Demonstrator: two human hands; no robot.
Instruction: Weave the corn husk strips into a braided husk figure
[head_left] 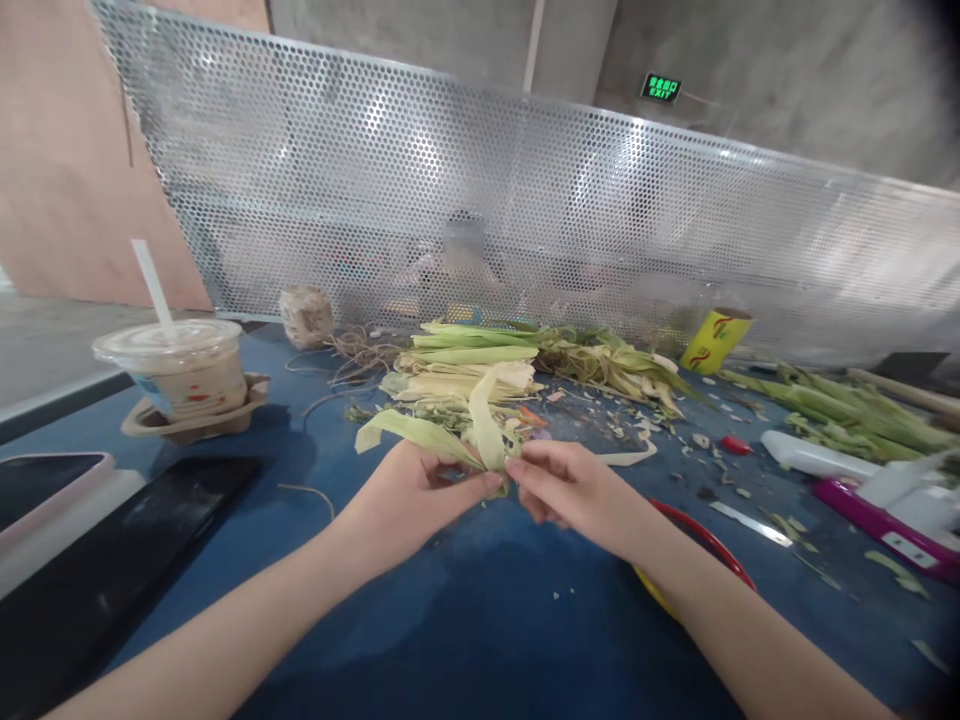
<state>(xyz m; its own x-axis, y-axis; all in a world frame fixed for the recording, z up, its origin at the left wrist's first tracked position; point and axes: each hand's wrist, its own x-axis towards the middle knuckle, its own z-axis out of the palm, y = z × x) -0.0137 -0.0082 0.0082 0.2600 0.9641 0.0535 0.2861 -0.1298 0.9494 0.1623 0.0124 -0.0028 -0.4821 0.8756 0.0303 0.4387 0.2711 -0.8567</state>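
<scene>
Between my hands is a pale green corn husk [489, 420], with one strip bent upward and another reaching out to the left. The thumb and fingers of my left hand [420, 490] pinch its left side. My right hand [564, 482] pinches the same husk from the right, its fingertips close to my left thumb. Just beyond, a stack of corn husks [465, 365] lies on the blue table [465, 630], green leaves on top and yellowish ones below. Small green sprigs and an orange bit show behind my hands, partly hidden.
At left stand a lidded drink cup [187, 370] with a straw, a black phone [142, 560] and a twine ball [306, 315]. On the right are a yellow can [716, 340], a metal blade [750, 523], a purple-and-white power strip [885, 525] and husk scraps. A perforated metal screen [525, 200] rises behind.
</scene>
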